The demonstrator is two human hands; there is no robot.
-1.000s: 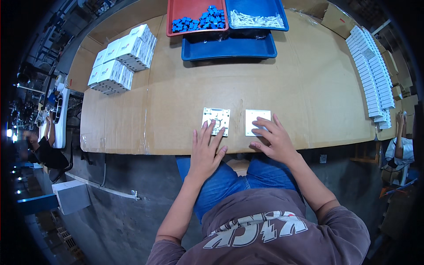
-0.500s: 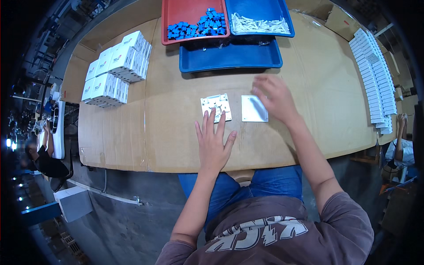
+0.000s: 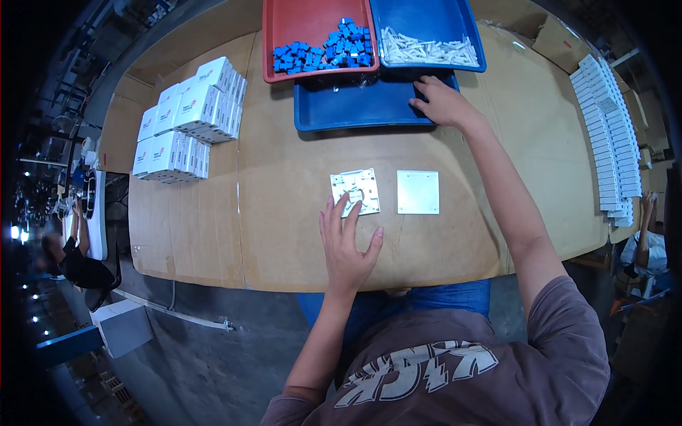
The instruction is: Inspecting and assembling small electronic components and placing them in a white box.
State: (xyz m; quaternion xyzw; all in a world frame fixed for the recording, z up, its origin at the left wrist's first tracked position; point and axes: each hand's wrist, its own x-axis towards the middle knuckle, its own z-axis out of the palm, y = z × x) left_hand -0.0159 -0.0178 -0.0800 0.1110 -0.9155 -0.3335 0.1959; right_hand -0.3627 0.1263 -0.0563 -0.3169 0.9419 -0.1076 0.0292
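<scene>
My left hand point(image 3: 348, 245) lies with fingers spread, its fingertips on the lower part of a square white plastic plate point(image 3: 366, 181) with a moulded inner side. Just right of it, a smooth square white plate point(image 3: 418, 192) rests flat on the cardboard-covered table. My right hand point(image 3: 442, 101) reaches over the right end of the lower blue tray point(image 3: 355, 110), fingers apart and somewhat bent, with nothing visible in them. Behind that tray, slim white plastic parts point(image 3: 426, 51) fill the front of another blue tray point(image 3: 419, 18), and small blue parts point(image 3: 323, 53) lie in a red tray point(image 3: 312, 18).
White boxes point(image 3: 188, 110) are stacked at the left of the table point(image 3: 284, 248). Tall rows of white plastic pieces point(image 3: 604, 135) stand along the right edge. Cardboard walls border the far side. People sit at work far left point(image 3: 85, 263) and far right point(image 3: 645, 245).
My right hand has moved away from beside the smooth plate, forward to the lower blue tray. My left hand stays on the moulded plate. The whole view has shifted slightly.
</scene>
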